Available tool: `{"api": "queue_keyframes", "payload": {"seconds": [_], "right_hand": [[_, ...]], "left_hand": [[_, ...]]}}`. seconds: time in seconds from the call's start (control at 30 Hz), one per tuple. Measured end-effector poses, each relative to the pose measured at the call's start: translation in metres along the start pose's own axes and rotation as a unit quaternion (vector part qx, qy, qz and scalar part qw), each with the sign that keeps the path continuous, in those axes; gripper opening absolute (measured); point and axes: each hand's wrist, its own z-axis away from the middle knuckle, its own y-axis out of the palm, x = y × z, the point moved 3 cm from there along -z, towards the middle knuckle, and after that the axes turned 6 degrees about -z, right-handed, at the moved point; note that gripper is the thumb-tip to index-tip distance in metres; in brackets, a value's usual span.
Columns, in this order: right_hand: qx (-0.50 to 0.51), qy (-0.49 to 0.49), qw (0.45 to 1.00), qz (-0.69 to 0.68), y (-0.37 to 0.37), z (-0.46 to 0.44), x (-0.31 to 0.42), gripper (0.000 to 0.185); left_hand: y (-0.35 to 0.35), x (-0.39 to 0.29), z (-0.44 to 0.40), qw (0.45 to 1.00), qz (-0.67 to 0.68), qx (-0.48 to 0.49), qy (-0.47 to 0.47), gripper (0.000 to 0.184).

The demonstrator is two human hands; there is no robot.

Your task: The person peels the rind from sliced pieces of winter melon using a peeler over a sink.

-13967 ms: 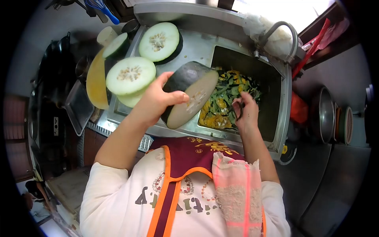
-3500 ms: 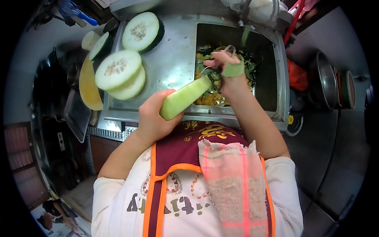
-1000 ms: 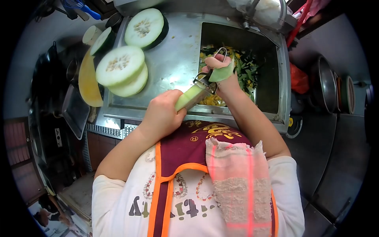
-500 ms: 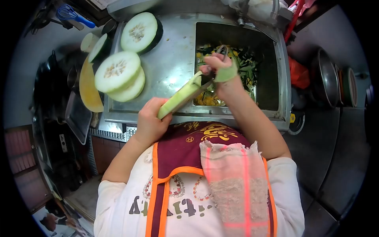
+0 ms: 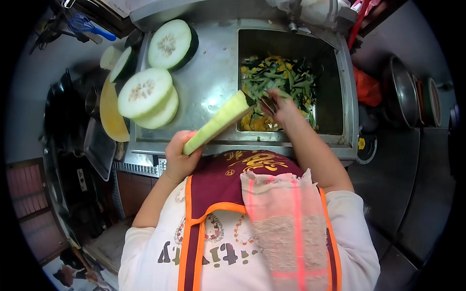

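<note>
My left hand (image 5: 180, 154) grips the lower end of a pale green peeled melon piece (image 5: 217, 121), tilted up toward the sink. Close to its upper end, my right hand (image 5: 279, 107) is closed round a dark, thin peeler (image 5: 268, 105), partly blurred. A dark strip of skin shows at the melon's tip. Green and yellow peelings (image 5: 286, 80) lie in the sink basin (image 5: 327, 63) under my right hand. On the steel drainboard (image 5: 208, 63) are a cut melon with dark rind (image 5: 170, 44) and two stacked peeled rounds (image 5: 145, 94).
Left of the drainboard are a yellow squash piece (image 5: 112, 111), another dark-rinded melon piece (image 5: 122, 65) and a metal tray (image 5: 99, 150). A faucet (image 5: 293, 22) stands behind the basin. Metal bowls (image 5: 403, 92) and a red bag (image 5: 366, 87) are at the right. A person shows at the lower left.
My left hand and the melon piece have shifted down and left. My right hand has moved lower, and the wide peel strip that hung over it no longer shows there.
</note>
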Motion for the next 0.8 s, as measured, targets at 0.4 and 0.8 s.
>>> {"api": "queue_keyframes", "payload": {"seconds": [0.4,0.8], "right_hand": [[0.169,-0.131,0.972,0.096,0.108,0.105,0.011,0.022],[0.155,-0.210,0.955,0.139,0.115,0.111,0.004,0.057]], "left_hand": [[-0.003,-0.059,-0.074,0.978,-0.086,0.184,-0.037,0.040],[0.000,-0.061,-0.084,0.966,-0.166,0.195,-0.046,0.026]]}}
